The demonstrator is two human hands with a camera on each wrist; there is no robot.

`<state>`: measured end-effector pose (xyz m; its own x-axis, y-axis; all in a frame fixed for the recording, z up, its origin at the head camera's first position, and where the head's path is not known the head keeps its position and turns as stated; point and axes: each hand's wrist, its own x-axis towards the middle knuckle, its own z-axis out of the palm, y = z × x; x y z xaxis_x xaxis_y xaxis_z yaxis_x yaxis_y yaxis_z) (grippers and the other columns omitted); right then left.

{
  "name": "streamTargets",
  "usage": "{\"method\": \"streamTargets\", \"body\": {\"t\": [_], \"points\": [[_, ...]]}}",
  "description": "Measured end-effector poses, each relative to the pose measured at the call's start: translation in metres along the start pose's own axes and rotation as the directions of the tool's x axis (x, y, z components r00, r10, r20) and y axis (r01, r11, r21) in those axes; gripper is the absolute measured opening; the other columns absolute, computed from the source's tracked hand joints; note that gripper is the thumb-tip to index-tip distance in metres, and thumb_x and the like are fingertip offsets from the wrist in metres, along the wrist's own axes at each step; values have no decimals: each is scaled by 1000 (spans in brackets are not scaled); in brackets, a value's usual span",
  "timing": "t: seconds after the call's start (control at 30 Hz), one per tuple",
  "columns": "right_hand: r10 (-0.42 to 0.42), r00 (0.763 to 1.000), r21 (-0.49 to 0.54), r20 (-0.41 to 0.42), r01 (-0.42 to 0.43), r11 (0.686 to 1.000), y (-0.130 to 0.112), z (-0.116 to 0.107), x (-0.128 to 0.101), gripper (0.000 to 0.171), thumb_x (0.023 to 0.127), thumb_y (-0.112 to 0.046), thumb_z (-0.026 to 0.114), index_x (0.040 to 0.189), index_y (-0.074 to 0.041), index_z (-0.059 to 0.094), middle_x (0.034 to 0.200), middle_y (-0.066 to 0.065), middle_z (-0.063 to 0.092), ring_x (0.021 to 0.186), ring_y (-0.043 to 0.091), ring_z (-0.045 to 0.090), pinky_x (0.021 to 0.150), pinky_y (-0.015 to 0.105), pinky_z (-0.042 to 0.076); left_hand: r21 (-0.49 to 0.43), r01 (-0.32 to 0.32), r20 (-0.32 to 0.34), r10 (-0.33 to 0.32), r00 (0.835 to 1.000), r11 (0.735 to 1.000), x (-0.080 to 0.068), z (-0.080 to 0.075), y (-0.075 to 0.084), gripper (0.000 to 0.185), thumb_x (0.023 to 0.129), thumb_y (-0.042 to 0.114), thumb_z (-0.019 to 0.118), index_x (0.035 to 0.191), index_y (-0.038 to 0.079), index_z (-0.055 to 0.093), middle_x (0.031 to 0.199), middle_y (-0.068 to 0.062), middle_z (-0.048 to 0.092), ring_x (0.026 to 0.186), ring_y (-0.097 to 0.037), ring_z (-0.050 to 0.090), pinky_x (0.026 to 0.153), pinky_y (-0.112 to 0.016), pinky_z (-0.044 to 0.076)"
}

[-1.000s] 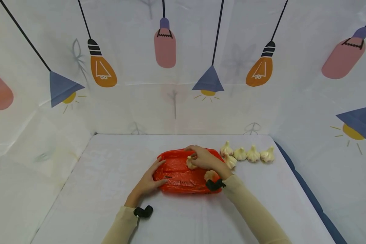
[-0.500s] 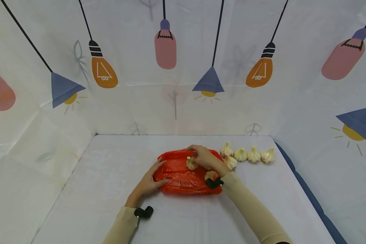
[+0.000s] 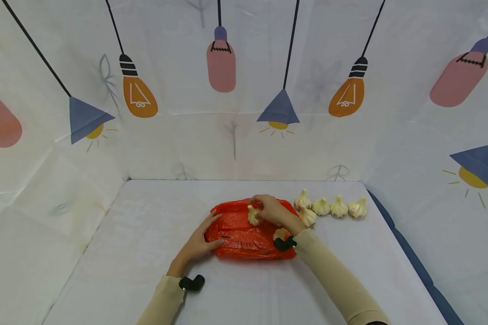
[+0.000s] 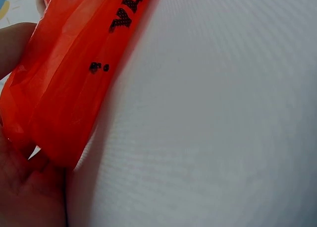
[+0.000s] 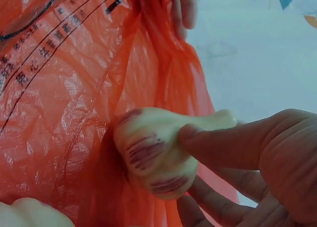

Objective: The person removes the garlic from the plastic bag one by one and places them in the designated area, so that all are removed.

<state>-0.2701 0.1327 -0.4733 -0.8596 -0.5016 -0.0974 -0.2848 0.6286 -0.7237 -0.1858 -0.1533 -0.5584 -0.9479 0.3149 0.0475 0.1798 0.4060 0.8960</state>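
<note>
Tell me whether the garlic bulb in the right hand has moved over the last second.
Yes, slightly. Held by the right hand, the garlic bulb has shifted up the head view, toward the far edge of the orange plastic bag, which has stayed put.

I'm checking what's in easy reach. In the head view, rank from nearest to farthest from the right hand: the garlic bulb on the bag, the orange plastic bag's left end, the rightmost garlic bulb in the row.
1. Garlic bulb on the bag, held in the right hand.
2. Orange plastic bag's left end, left, by the left hand.
3. Rightmost garlic bulb in the row, far right.
</note>
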Motion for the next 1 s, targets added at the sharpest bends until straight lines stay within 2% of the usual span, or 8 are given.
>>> {"method": "streamTargets", "body": {"t": [0.17, 0.4, 0.6, 0.73, 1.0], "points": [[40, 999, -18, -11, -40, 999, 1, 0, -1, 56, 90, 0, 76, 142, -5, 56, 139, 15, 63, 127, 35, 60, 102, 49, 53, -1, -2, -2, 2, 1000, 1000, 1, 1, -1, 83, 89, 33, 81, 160, 24, 39, 174, -4, 15, 160, -38, 12, 123, -69, 15], [50, 997, -25, 50, -49, 998, 4, 0, -5, 55, 90, -5, 77, 141, -7, 59, 144, 12, 60, 138, 33, 52, 112, 51, 46, 8, -4, -5, 4, 1000, 1000, 1, 1, -2, 82, 89, 34, 80, 159, 25, 39, 173, -9, 17, 159, -41, 14, 122, -71, 16], [-22, 994, -104, 102, 33, 994, 7, 0, -1, 48, 86, -7, 82, 131, -8, 65, 135, 9, 65, 120, 24, 59, 101, 43, 52, -14, -17, -6, 17, 1000, 1000, 1, 1, -1, 82, 89, 33, 81, 159, 24, 40, 173, -6, 17, 160, -37, 13, 124, -67, 15], [-65, 988, -173, 137, 89, 981, 5, -1, 0, 45, 88, -5, 80, 130, -5, 65, 132, 11, 66, 117, 23, 60, 98, 41, 53, -12, -25, -7, 25, 1000, 1000, 2, 0, -3, 82, 89, 33, 81, 159, 23, 40, 173, -7, 16, 160, -38, 13, 124, -67, 15], [-60, 980, -178, 188, 95, 980, 5, -4, -3, 47, 91, -11, 78, 135, -8, 62, 133, 7, 65, 115, 20, 59, 96, 41, 54, 2, -33, -5, 33, 999, 999, 2, 0, -4, 82, 89, 35, 80, 159, 21, 40, 173, -5, 19, 160, -37, 13, 124, -67, 16]]}}
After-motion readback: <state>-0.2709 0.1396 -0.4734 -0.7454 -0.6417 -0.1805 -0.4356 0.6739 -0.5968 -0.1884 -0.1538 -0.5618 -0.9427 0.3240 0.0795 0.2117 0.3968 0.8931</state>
